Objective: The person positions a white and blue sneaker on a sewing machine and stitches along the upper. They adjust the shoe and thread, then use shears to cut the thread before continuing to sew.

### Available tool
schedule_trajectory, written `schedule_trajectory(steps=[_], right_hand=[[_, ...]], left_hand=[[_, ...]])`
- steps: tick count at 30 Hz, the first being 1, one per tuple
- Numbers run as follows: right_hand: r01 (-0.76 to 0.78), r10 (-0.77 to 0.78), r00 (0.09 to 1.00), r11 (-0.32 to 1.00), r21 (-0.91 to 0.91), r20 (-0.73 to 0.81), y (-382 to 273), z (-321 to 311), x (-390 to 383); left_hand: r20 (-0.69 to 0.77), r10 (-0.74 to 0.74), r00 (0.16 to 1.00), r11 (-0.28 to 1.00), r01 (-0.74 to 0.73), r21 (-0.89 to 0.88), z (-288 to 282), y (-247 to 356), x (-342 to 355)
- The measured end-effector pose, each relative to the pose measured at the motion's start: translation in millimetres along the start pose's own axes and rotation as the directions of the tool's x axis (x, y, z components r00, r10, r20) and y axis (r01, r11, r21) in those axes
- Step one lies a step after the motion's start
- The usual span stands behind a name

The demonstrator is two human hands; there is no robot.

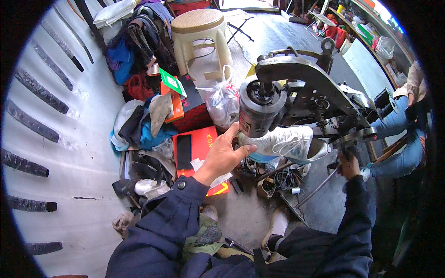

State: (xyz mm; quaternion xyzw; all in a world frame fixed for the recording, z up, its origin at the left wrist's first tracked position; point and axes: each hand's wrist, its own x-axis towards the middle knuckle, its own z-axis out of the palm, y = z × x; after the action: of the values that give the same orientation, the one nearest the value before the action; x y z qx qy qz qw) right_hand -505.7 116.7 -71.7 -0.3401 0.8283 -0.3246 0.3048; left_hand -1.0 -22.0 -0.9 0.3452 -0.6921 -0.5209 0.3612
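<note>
Nearest, two dark sleeves reach up from the lower edge, with the grey floor (pixel 243 206) showing between them as the widest gap under the hands. A slim metal rod (pixel 319 187) slants across the room left below the right hand (pixel 348 166). That hand's fingers are curled close to the rim of a dark wheel (pixel 354 138); whether they grip a handle there I cannot tell. The left hand (pixel 220 156) has its forefinger and thumb parted about the toe of a white shoe (pixel 292 141), and they appear to have hold of it. The shoe lies sideways just under the grey cylinder (pixel 262 109) of a black sewing machine (pixel 301 72), toe to the left, its open collar to the right, near the wheel, so there is little room between toe, fingers and the cylinder's lower edge.

Left of the left hand, a dark phone (pixel 184 151) lies on a red package (pixel 202 141). Behind these, a tied translucent plastic bag (pixel 221 103) holds pale contents, too blurred to name. Another person's jeans (pixel 394 160) come in at the right, beside the machine. Farther off stand a cream stool (pixel 198 21) and, at upper right, a crowded shelf with a clear bag (pixel 384 47) of indistinct contents.
</note>
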Motion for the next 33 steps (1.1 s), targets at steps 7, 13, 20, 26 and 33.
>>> schedule_trajectory(steps=[7, 13, 20, 26, 33], right_hand=[[0.369, -0.367, 0.929, 0.926, 0.076, -0.046, -108, -19, -65], [0.252, -0.244, 0.914, 0.968, -0.018, -0.325, -41, -89, 1], [0.174, -0.196, 0.973, 0.969, -0.176, -0.118, 30, -12, 22], [0.117, -0.118, 0.981, 0.993, 0.017, 0.152, -35, 28, -33], [0.019, -0.021, 0.995, 1.0, 0.021, 0.095, -51, 34, -39]], left_hand=[[0.006, 0.021, 1.0, 1.0, -0.021, 0.005, 0, -4, 1], [0.04, -0.036, 0.999, 0.998, 0.033, 0.053, -3, -12, 0], [0.085, -0.005, 0.996, 0.999, 0.009, -0.05, 1, -21, -6], [0.167, -0.08, 0.983, 0.974, 0.113, -0.197, -4, -19, -9], [0.105, -0.233, 0.967, 0.87, 0.255, -0.422, 1, -18, -2]])
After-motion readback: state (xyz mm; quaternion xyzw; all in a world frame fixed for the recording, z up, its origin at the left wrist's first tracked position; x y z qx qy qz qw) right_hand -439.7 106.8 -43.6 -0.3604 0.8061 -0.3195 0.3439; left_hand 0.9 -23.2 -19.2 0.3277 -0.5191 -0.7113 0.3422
